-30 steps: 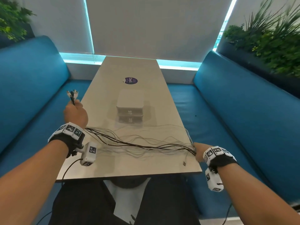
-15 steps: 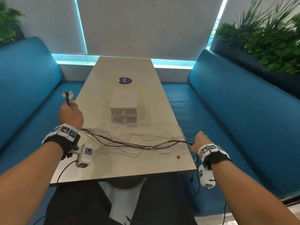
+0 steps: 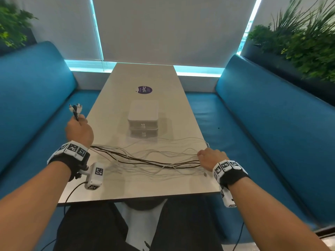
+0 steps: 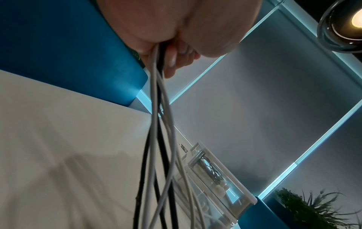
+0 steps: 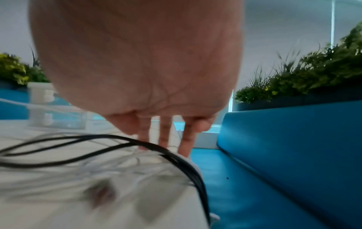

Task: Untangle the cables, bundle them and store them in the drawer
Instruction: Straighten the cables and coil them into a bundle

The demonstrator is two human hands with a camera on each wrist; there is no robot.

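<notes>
Several thin white and dark cables (image 3: 145, 161) lie stretched across the near part of the table (image 3: 145, 186), still crossing one another. My left hand (image 3: 79, 131) grips one end of the bunch at the table's left edge, with the connectors (image 3: 75, 109) sticking up past the fist. In the left wrist view the fingers (image 4: 176, 60) are curled round the cables (image 4: 156, 139). My right hand (image 3: 210, 158) rests at the table's right edge with straight fingers (image 5: 164, 136) down on the cables (image 5: 176, 158), which trail over the edge. A white two-drawer unit (image 3: 143, 120) stands mid-table, both drawers shut.
A purple sticker (image 3: 144, 90) lies beyond the drawer unit. Blue padded benches flank the table on the left (image 3: 27, 105) and right (image 3: 262, 142). Planters with green plants (image 3: 299, 42) sit behind the bench backs. My legs are under the near table edge.
My right hand has come up from beside the table's right edge onto the table, over the cables. My left hand still holds the connector ends in about the same place.
</notes>
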